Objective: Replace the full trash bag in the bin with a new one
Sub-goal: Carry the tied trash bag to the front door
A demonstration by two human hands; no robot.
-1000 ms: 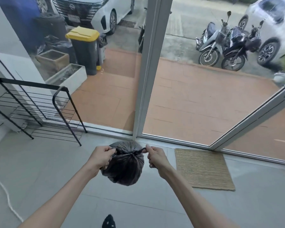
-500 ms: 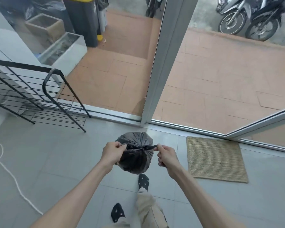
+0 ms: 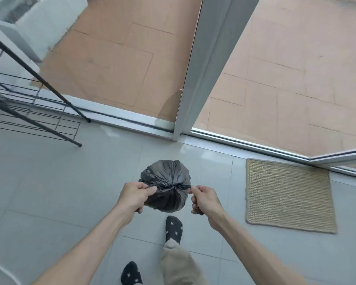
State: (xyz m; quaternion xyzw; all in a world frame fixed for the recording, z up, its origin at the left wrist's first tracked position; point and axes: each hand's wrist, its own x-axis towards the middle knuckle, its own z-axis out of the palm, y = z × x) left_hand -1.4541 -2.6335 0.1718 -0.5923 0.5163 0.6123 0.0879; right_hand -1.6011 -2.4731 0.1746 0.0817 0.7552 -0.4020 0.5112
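A full black trash bag [image 3: 166, 175] hangs in front of me above the grey tiled floor, its neck gathered into a knot at the top. My left hand [image 3: 133, 196] grips the bag's twisted end on the left side of the knot. My right hand [image 3: 203, 199] pinches the other end on the right, pulling it taut. Both ends stretch sideways between my fists. No bin and no new bag are in view.
A white sliding door frame [image 3: 201, 64] stands just ahead with its track [image 3: 245, 144] across the floor; orange paving lies beyond. A woven doormat [image 3: 288, 194] lies at right. A black wire rack [image 3: 29, 103] stands at left. My socked feet [image 3: 173, 227] are below the bag.
The view has tilted downward and I have stepped closer to the door. Both hands still hold the bag's ends; the knot looks drawn tighter.
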